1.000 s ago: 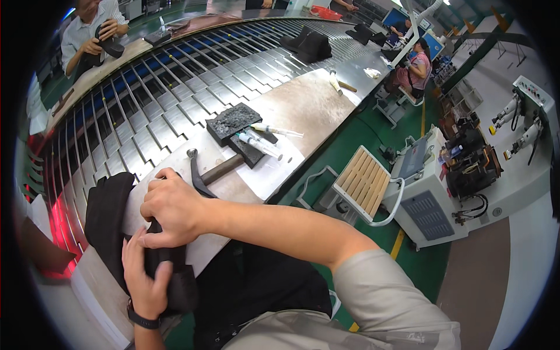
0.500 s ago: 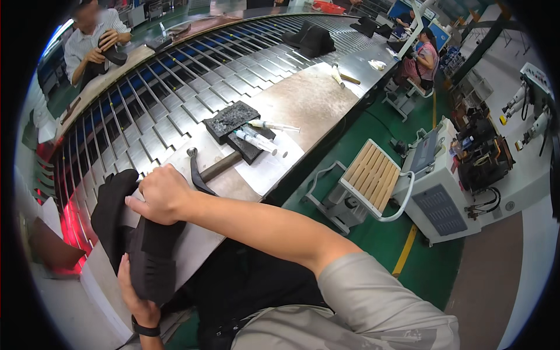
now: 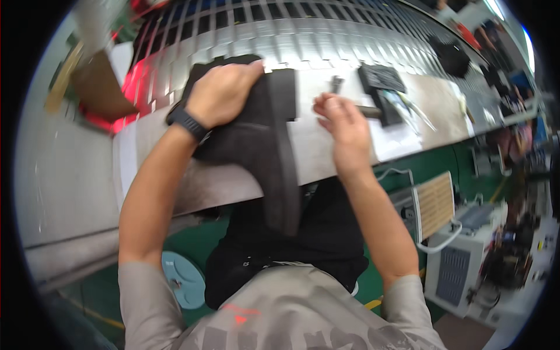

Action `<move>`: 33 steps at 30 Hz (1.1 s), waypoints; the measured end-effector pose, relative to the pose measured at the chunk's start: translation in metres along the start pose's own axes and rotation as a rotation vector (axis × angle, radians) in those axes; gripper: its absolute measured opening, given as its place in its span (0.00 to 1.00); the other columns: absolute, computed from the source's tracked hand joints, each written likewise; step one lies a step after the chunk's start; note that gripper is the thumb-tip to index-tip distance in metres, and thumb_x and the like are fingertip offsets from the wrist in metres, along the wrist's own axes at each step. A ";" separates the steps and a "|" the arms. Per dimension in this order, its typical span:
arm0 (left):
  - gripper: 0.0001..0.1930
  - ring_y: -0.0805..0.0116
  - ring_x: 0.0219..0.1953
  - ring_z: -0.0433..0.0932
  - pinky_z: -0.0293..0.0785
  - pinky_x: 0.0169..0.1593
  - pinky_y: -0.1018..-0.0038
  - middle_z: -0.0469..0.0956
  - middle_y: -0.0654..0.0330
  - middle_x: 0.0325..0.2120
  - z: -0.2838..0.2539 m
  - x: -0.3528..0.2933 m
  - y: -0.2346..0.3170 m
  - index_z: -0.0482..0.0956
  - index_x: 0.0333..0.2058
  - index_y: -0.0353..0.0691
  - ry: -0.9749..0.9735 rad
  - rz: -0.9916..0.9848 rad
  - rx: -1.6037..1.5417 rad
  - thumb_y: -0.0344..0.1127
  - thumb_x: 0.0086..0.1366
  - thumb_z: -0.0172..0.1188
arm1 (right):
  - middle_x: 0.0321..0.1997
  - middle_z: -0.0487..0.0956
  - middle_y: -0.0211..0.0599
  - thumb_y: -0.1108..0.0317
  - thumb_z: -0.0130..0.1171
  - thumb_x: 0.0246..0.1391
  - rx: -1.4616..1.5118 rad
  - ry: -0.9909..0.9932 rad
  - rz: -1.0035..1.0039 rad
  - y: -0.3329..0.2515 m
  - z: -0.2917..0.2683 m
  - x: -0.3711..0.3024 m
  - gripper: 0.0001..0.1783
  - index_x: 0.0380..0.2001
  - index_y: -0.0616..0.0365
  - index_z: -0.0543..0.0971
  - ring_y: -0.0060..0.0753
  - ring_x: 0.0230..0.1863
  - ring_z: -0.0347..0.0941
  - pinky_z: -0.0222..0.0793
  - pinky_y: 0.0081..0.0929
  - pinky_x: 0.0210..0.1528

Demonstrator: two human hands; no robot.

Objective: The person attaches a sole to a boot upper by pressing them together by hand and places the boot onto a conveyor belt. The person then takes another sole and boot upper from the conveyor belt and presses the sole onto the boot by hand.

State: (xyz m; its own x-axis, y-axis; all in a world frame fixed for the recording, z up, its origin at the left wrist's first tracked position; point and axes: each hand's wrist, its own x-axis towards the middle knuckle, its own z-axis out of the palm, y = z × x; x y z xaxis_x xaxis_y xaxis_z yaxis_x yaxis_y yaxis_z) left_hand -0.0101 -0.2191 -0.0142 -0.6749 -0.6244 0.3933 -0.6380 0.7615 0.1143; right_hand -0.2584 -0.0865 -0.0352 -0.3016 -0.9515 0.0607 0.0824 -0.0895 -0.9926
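Note:
My left hand [image 3: 224,93], a dark band on its wrist, is wrapped over the shaft of a dark ankle boot [image 3: 256,143]. The boot lies on its side with the heel away from me and the sole to the right; its toe hangs over the bench edge. More black material shows behind my fingers, possibly a second boot. Over the hammer [image 3: 368,111] hovers my right hand [image 3: 347,131], its fingers loosely bent and apart, with nothing visible in them. The hand hides part of the hammer's head; whether it touches the hammer is unclear. Motion blurs both hands.
Right of the hammer are black blocks [image 3: 382,79] and syringes [image 3: 408,111] on white paper. A slatted metal conveyor [image 3: 315,38] runs behind the bench [image 3: 318,154]. A brown board [image 3: 102,84] stands at left, a round blue stool [image 3: 184,280] below, a slatted-top stand [image 3: 434,207] at right.
My view has swung left. My right hand has left the boot and moved to the hammer. My left hand has shifted to the boot's shaft, and the boot now lies sideways with its toe toward me.

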 end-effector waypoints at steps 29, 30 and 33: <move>0.18 0.37 0.41 0.87 0.82 0.44 0.45 0.86 0.40 0.36 0.022 -0.019 0.004 0.85 0.51 0.36 -0.066 -0.237 -0.072 0.41 0.80 0.50 | 0.63 0.82 0.48 0.44 0.57 0.72 -0.518 -0.089 0.168 -0.019 0.072 0.000 0.37 0.64 0.71 0.78 0.36 0.62 0.76 0.66 0.30 0.66; 0.19 0.36 0.41 0.87 0.82 0.45 0.44 0.86 0.40 0.36 0.022 -0.020 0.003 0.86 0.51 0.36 -0.070 -0.230 -0.049 0.42 0.80 0.49 | 0.63 0.82 0.47 0.42 0.57 0.72 -0.386 -0.099 0.259 -0.025 0.067 -0.022 0.39 0.66 0.70 0.78 0.34 0.65 0.75 0.65 0.30 0.69; 0.19 0.36 0.42 0.87 0.82 0.46 0.44 0.86 0.40 0.37 0.026 -0.020 0.006 0.86 0.49 0.36 -0.044 -0.279 -0.135 0.43 0.81 0.49 | 0.67 0.78 0.47 0.51 0.65 0.69 -0.317 -0.266 0.428 -0.046 0.044 -0.075 0.40 0.71 0.71 0.71 0.32 0.69 0.72 0.63 0.32 0.74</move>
State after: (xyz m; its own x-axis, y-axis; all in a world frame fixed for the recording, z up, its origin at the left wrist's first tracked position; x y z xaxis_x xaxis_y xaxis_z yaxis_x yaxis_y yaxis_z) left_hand -0.0101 -0.2067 -0.0452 -0.4980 -0.8171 0.2905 -0.7477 0.5743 0.3333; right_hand -0.1982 -0.0243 0.0109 -0.0525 -0.9282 -0.3684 -0.1561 0.3720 -0.9150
